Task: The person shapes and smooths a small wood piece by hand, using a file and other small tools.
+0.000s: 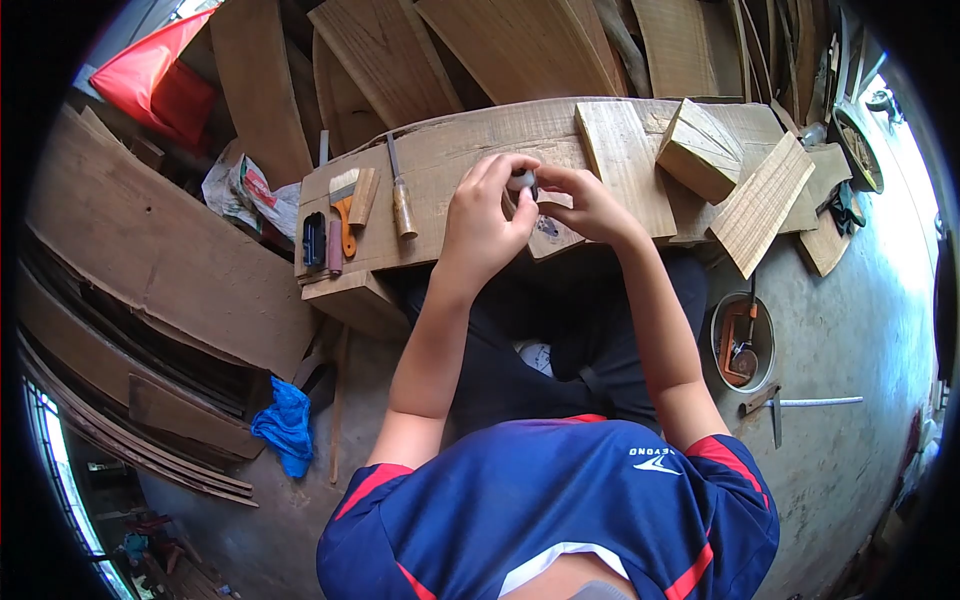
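Note:
My left hand point(485, 215) and my right hand point(590, 205) meet above the middle of the wooden bench. Between their fingertips is a small rounded grey-and-black object point(521, 181). Fingers cover most of it, so its kind cannot be made out. Both hands are closed around it. Below and left of my left hand, a chisel point(403, 208) with a wooden handle lies on the bench. A flat wooden board point(625, 165) rests just beyond my right hand.
On the bench point(450, 150) are a paintbrush point(345, 205), a black tool point(314, 240), a thick wood block point(700, 150) and a slanted plank point(765, 205). A bucket point(743, 345) with tools and a blue cloth point(287, 425) are on the floor. Large boards point(180, 250) lean at left.

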Action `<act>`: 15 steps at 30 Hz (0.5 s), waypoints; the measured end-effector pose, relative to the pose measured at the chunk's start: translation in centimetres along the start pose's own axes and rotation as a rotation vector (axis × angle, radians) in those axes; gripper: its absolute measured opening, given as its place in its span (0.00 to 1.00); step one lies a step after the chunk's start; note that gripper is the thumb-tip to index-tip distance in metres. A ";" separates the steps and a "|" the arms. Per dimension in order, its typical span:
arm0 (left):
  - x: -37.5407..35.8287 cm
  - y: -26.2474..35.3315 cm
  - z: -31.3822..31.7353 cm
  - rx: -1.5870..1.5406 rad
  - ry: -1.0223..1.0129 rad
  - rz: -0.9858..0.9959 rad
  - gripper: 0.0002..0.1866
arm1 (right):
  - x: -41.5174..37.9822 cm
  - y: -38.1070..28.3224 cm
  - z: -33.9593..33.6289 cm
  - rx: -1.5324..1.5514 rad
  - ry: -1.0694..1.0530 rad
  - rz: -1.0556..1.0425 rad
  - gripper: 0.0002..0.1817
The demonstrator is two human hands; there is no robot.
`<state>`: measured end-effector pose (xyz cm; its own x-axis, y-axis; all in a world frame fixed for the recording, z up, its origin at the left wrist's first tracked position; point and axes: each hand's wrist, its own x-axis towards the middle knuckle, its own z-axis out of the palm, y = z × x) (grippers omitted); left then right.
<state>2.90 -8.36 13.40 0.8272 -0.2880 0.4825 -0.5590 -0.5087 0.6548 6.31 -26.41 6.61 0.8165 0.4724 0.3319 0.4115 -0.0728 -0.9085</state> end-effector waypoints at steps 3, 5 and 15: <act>-0.1 0.2 0.2 -0.025 -0.062 -0.024 0.11 | 0.1 0.0 0.7 -0.032 0.051 -0.011 0.17; 0.0 -0.5 0.6 -0.010 -0.106 0.000 0.10 | 0.1 1.4 0.9 -0.105 0.082 -0.020 0.15; 0.7 -2.2 1.6 -0.089 -0.025 -0.011 0.12 | -0.3 2.6 4.2 -0.131 0.399 -0.090 0.22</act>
<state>4.77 -8.77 11.37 0.8341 -0.3032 0.4609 -0.5515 -0.4385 0.7097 5.43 -23.04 3.03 0.8573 0.1074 0.5036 0.5148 -0.1702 -0.8402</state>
